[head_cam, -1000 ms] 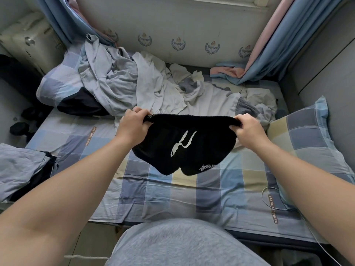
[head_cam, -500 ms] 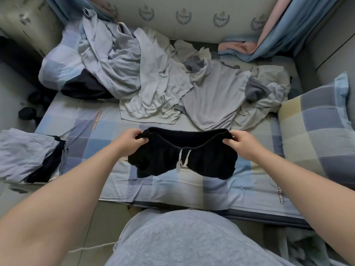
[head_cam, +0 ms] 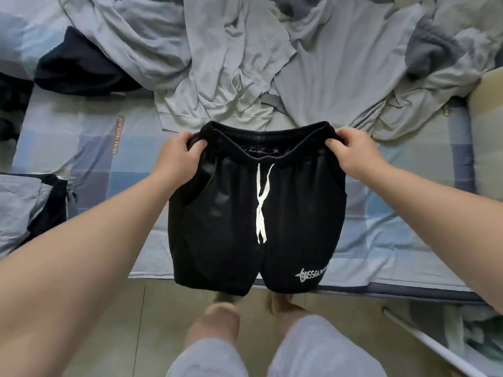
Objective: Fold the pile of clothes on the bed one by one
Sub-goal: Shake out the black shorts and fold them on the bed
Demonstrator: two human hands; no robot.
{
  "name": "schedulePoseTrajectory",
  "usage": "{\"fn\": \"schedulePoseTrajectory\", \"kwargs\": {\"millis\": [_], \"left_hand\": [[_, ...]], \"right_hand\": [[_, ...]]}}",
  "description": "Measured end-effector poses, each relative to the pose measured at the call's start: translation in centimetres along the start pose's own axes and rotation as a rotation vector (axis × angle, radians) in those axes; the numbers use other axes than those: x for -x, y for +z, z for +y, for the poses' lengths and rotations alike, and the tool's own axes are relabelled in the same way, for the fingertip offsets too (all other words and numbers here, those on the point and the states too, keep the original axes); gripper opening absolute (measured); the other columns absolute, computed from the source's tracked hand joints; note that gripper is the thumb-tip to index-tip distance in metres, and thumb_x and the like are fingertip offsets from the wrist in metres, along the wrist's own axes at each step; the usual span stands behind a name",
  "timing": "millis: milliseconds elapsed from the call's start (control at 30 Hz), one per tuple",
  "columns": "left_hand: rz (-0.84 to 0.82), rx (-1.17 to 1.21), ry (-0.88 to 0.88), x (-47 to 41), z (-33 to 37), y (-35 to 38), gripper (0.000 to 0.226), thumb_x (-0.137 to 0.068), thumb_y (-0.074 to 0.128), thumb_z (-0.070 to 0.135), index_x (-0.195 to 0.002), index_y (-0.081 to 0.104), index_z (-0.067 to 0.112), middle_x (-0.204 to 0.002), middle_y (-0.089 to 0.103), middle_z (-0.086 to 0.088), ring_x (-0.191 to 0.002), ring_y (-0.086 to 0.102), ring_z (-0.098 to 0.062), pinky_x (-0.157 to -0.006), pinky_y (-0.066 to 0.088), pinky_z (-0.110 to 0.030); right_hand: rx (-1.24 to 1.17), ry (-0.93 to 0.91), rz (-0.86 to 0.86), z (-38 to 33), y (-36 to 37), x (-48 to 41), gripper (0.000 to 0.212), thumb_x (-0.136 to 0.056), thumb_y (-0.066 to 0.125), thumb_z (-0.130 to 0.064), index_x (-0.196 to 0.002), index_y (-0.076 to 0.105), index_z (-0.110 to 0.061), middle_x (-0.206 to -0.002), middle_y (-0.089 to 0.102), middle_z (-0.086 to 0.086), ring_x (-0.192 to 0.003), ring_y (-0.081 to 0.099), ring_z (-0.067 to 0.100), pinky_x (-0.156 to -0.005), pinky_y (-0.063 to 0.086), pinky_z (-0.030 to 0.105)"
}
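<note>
A checked pillow (head_cam: 487, 137) at right, tan tiled floor (head_cam: 163, 322) below.

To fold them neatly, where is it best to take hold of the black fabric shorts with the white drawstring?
At the two ends of the gathered elastic waistband, one hand from each side, as the left hand and right hand pinch it now. Held there, the black fabric shorts hang flat, legs straight down.
</note>
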State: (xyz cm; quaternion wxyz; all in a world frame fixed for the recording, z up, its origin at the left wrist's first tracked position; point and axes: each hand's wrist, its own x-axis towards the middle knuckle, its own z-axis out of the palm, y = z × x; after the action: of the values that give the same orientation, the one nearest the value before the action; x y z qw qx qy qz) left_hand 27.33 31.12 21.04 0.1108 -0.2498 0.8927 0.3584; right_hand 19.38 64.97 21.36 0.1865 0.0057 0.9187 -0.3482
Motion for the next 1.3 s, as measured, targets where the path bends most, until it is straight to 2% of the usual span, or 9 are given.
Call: {"fn": "schedulePoseTrajectory", "kwargs": {"millis": [267,500,600,700,833,933,1000,1133,1300], "left_hand": [[0.117,-0.163,0.055,-20.0,-15.0,17.3,0.026,-0.104,0.049,0.038,-0.108,0.061,0.015,-0.094,0.059,-0.003,-0.088,0.049,-0.026,-0.075,0.036,-0.036],[0.236,-0.158,0.053,-25.6,-19.9,23.2,0.026,-0.103,0.05,0.038,-0.103,0.058,0.013,-0.103,0.062,-0.011,-0.097,0.054,-0.03,-0.077,0.035,-0.036],[0.282,-0.212,0.069,-24.3,-18.2,22.6,0.032,-0.101,0.052,0.04,-0.123,0.055,0.017,-0.129,0.055,-0.01,-0.121,0.047,-0.035,-0.099,0.037,-0.044],[0.242,-0.344,0.181,-21.3,-14.4,22.7,0.037,-0.099,0.055,0.038,-0.13,0.053,0.018,-0.134,0.051,-0.008,-0.124,0.042,-0.035,-0.101,0.035,-0.046],[-0.081,-0.347,0.437,-17.7,-8.5,25.8,0.036,-0.101,0.052,0.035,-0.136,0.05,0.025,-0.114,0.06,0.0,-0.111,0.052,-0.027,-0.09,0.047,-0.045],[-0.36,-0.334,0.45,-16.7,-4.4,30.0,0.043,-0.103,0.048,0.037,-0.144,0.038,0.035,-0.101,0.062,0.003,-0.097,0.059,-0.023,-0.08,0.053,-0.045],[-0.438,-0.403,0.463,-16.9,-2.2,33.0,0.05,-0.103,0.045,0.042,-0.15,0.029,0.041,-0.107,0.065,-0.002,-0.104,0.06,-0.027,-0.084,0.053,-0.047],[-0.406,-0.469,0.395,-18.8,1.2,37.3,0.052,-0.102,0.039,0.052,-0.152,0.028,0.042,-0.139,0.056,-0.01,-0.126,0.053,-0.035,-0.1,0.046,-0.045],[-0.342,-0.593,0.323,-20.3,2.4,40.3,0.048,-0.097,0.035,0.061,-0.123,0.051,0.024,-0.114,0.062,-0.007,-0.099,0.056,-0.032,-0.08,0.042,-0.04]], "right_hand": [[0.073,0.025,0.079,12.8,19.4,-19.7,0.03,-0.1,0.056,-0.031,-0.121,0.065,-0.011,-0.117,0.067,0.011,-0.113,0.058,0.032,-0.086,0.039,0.032],[0.028,0.111,0.219,18.4,24.8,-26.1,0.032,-0.097,0.063,-0.033,-0.122,0.063,-0.015,-0.104,0.063,0.007,-0.109,0.059,0.029,-0.084,0.038,0.029],[-0.052,0.169,0.143,18.4,24.6,-23.7,0.046,-0.094,0.066,-0.038,-0.132,0.052,-0.017,-0.107,0.055,0.002,-0.102,0.053,0.022,-0.084,0.036,0.028],[-0.098,0.245,-0.023,19.1,23.4,-19.9,0.057,-0.089,0.071,-0.042,-0.136,0.047,-0.019,-0.111,0.06,0.002,-0.104,0.058,0.023,-0.093,0.046,0.036],[-0.141,0.372,-0.192,21.0,21.6,-14.7,0.067,-0.082,0.076,-0.047,-0.136,0.046,-0.022,-0.12,0.063,0.0,-0.113,0.061,0.025,-0.1,0.047,0.042],[-0.159,0.408,-0.245,23.5,21.5,-11.6,0.072,-0.071,0.078,-0.054,-0.131,0.051,-0.025,-0.123,0.066,-0.001,-0.114,0.063,0.022,-0.102,0.048,0.045],[-0.15,0.413,-0.274,25.3,21.8,-9.8,0.065,-0.071,0.076,-0.055,-0.126,0.054,-0.027,-0.119,0.067,-0.003,-0.109,0.064,0.02,-0.099,0.05,0.043],[-0.189,0.41,-0.361,27.4,22.2,-6.6,0.068,-0.061,0.07,-0.062,-0.121,0.057,-0.032,-0.114,0.069,-0.009,-0.105,0.066,0.015,-0.095,0.053,0.04],[-0.316,0.483,-0.432,29.7,23.7,-2.4,0.054,-0.06,0.078,-0.051,-0.107,0.061,-0.029,-0.101,0.074,-0.008,-0.095,0.071,0.015,-0.091,0.056,0.042]]}}
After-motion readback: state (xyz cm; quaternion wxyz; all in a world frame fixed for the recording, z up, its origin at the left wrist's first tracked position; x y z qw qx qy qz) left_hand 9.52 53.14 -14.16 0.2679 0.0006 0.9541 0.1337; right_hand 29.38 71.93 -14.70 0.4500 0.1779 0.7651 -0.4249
